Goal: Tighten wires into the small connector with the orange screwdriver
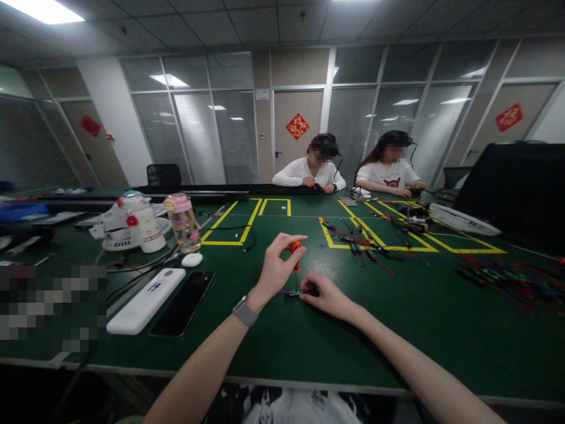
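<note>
My left hand (282, 259) is closed around the orange handle of a screwdriver (297, 256), which stands upright with its thin shaft pointing down. Below its tip lies a small green terminal block with coloured wires (295, 293) on the green table. Whether the tip touches the block I cannot tell. My right hand (324, 294) rests on the table with its fingers closed on the right end of this wired block, beside a dark part half hidden by the fingers. A grey-banded watch (245, 311) is on my left wrist.
Left of my arms lie a black phone (183, 303), a white power bank (146, 300) and a white earbud case (192, 259). Bottles (183, 222) stand behind them. Wired parts (359, 238) lie ahead right, with another wire pile (516, 280) farther right. Two people sit across the table.
</note>
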Demonstrator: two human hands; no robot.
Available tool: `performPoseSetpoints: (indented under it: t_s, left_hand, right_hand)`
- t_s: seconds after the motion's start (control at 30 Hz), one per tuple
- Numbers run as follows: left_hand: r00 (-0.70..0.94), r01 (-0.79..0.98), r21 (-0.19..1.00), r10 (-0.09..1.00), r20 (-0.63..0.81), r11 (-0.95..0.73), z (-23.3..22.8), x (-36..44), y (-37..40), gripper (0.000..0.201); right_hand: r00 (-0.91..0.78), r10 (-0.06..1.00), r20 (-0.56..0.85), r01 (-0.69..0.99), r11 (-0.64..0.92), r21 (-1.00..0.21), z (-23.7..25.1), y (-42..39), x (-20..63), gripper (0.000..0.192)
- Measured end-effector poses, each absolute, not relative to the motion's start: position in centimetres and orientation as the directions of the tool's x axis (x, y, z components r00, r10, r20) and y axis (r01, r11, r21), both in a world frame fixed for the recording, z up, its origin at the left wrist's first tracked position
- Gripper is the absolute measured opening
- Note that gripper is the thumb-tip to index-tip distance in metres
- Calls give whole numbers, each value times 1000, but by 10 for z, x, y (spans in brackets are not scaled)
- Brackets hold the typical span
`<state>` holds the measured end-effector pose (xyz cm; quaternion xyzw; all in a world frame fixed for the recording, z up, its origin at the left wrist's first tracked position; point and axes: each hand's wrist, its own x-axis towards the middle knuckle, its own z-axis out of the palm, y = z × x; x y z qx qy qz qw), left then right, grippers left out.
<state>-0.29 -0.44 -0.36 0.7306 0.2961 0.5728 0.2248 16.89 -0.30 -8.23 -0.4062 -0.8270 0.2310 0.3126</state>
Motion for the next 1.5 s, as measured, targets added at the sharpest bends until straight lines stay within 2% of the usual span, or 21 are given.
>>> performPoseSetpoints:
  t_s: [0.07,0.27,0.43,0.63,0.8,0.97,1.17,1.37,1.5]
  left_hand:
    - [151,198,656,684,714,-728,-4,-3,-4,21]
    - [236,67,720,712,661,-691,-8,-2,-2,32]
    - [139,191,656,682,718,-730,-9,-2,-3,23]
    - [210,98,700,702,680,-707,-8,0,-4,33]
    - [118,231,645,679,725,-729,-9,-1,-3,25]
    - [226,76,716,712,665,-694,-6,-3,-2,35]
    - [145,191,658,684,715,-728,-5,-5,0,25]
    - [259,29,754,734,628,-656,-5,-4,-1,36]
    - [176,148,683,699,693,-715,-5,-5,0,27]
  right_hand:
    - [-472,818,329,535,563,-630,-82,-3,169,11]
    - [-461,826,325,562,555,-613,-81,-3,169,11]
    - [-457,825,333,569,559,-603,-80,-4,169,11]
    - [-445,830,337,564,551,-615,-78,-4,168,12]
    - [-447,825,345,541,557,-630,-81,-2,167,14]
    - [-456,816,354,529,569,-630,-80,-3,167,12]
    - [-470,802,369,522,589,-616,-79,-3,168,12]
    - [-481,791,378,505,602,-618,-81,-3,169,17]
    - [-482,791,376,504,602,-620,-78,-4,168,18]
